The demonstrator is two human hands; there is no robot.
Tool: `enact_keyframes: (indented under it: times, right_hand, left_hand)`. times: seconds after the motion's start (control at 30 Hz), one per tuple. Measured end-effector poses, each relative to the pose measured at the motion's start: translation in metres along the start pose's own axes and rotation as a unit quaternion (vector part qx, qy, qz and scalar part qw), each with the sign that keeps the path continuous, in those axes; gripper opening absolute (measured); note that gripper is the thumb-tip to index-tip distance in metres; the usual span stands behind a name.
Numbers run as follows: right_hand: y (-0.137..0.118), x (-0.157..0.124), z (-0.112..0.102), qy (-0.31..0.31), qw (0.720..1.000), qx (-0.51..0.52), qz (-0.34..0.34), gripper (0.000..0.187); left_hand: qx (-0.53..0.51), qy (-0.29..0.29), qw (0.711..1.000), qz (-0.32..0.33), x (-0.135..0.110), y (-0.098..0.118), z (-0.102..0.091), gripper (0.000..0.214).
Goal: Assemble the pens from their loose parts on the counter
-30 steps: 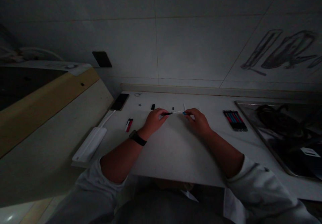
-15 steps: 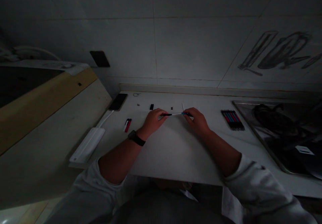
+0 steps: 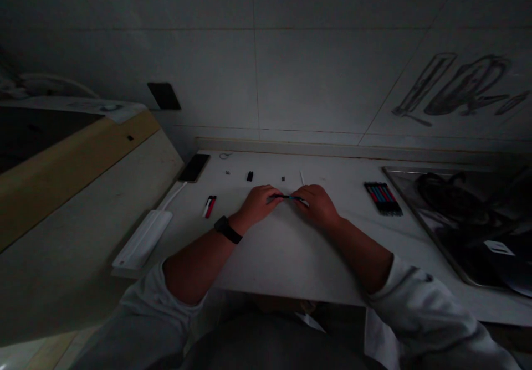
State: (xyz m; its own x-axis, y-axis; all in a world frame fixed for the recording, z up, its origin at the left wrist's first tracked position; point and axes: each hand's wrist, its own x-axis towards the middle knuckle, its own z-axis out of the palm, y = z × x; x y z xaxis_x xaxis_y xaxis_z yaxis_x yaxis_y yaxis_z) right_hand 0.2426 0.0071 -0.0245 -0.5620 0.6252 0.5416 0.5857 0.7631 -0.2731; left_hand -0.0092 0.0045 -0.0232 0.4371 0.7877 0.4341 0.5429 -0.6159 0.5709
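A thin pen [image 3: 286, 197] with a black and blue barrel spans the small gap between my two hands above the white counter [image 3: 286, 242]. My left hand [image 3: 257, 204], with a black watch at the wrist, pinches its left end. The right end is pinched in my right hand [image 3: 316, 205]. Both hands hover close together near the counter's middle. The light is dim and the pen's fine parts are hard to make out.
A red and white pen [image 3: 210, 206] lies left of my hands, a row of several pens [image 3: 383, 197] to the right. Small black parts [image 3: 250, 176] and a white stick [image 3: 302, 178] lie behind. A phone [image 3: 194, 168], a white power strip [image 3: 143, 239] and a sink [image 3: 465, 215] flank the counter.
My hands have drawn closer together, so the exposed stretch of pen between them is much shorter. The white middle section seen earlier is no longer visible.
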Motion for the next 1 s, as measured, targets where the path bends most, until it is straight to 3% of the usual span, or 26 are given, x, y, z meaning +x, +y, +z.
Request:
enact_keyframes:
  times: [0.37,0.6,0.8,1.0]
  right_hand:
    - [-0.0068,-0.0007,-0.0009,0.017,0.999,-0.043,-0.027,0.017]
    - [-0.0068,-0.0009,0.0023,-0.001,0.999,-0.033,-0.007,0.023]
    - [-0.005,-0.0032,0.005,0.0,0.999,-0.02,0.047,0.03]
    - [-0.0037,0.0002,0.0029,-0.024,0.999,-0.025,0.042,0.021]
  left_hand:
    - [0.049,-0.051,0.997,-0.004,-0.0004,-0.0061,0.0056,0.031]
    - [0.013,-0.033,0.999,0.0,-0.001,-0.0044,0.0032,0.012]
    - [0.023,-0.01,1.0,0.009,-0.0001,-0.0012,0.0007,0.01]
    - [0.023,-0.001,1.0,0.011,0.0006,-0.0051,0.0022,0.01]
